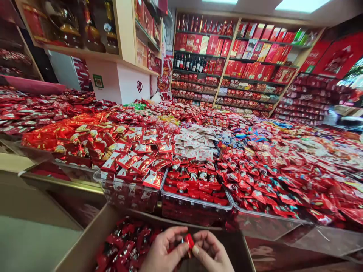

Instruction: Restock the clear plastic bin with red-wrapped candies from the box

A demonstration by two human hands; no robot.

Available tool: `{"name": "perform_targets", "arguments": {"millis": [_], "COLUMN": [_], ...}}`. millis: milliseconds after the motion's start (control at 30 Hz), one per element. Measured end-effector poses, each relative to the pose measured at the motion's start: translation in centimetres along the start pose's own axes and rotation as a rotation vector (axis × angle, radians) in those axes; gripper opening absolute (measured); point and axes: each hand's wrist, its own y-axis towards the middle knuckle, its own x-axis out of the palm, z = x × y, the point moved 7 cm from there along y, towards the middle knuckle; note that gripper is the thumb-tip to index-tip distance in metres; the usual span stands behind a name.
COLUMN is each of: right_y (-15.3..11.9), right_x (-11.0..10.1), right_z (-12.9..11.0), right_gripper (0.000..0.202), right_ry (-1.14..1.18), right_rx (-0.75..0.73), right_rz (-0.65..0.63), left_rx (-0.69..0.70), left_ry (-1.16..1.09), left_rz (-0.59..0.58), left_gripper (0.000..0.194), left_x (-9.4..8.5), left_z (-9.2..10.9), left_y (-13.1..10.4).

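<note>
Both hands pinching one small red foil-wrapped sweet [189, 240] over an open brown cardboard box [85, 245].
Left hand [163, 251] grips at 9 o'clock, right hand [211, 253] at 3; clear plastic bins [195, 206] at 12.

Left hand [161, 251], right hand [211, 253] meet, fingertips pinched together.

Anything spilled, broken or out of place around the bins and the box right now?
Nothing stands out. Both hands, left hand and right hand, pinch one red wrapped candy over the cardboard box. The clear bins are heaped but hold their contents; none lies on the floor.
</note>
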Motion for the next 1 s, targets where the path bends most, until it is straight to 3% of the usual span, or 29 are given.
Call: {"name": "perform_targets", "arguments": {"millis": [100,233,333,467,700,867,1000], "right_y": [-0.2,-0.3,-0.1,0.0,-0.3,0.0,0.2], "right_x": [0.1,-0.4,-0.6,-0.4,-0.9,-0.4,-0.9], "right_z": [0.5,1.3,1.5,1.1,0.7,1.5,2.1], "right_gripper": [0.031,0.032,0.03,0.029,0.032,0.039,0.039], "right_ry": [0.061,0.105,0.156,0.017,0.024,-0.027,-0.081], "right_rx": [0.034,0.098,0.105,0.058,0.058,0.05,-0.029], "right_rz": [0.045,0.09,0.105,0.078,0.15,0.087,0.168], "left_rx": [-0.031,-0.135,-0.149,-0.145,-0.111,-0.108,-0.057], "left_ry": [-0.176,-0.359,-0.338,-0.289,-0.356,-0.325,-0.323], "left_rz": [0.1,0.08,0.061,0.064,-0.122,-0.07,-0.009], "left_gripper": [0.029,0.031,0.033,0.034,0.038,0.043,0.047], "left_x": [-0.1,0.5,0.7,0.6,2.1,1.6,0.9], "left_z": [-0.3,-1.7,-1.8,-1.4,-1.1,-2.1,-1.9], "left_y": [0.3,0.2,0.0,-0.2,-0.9,-0.9,-0.6]}}
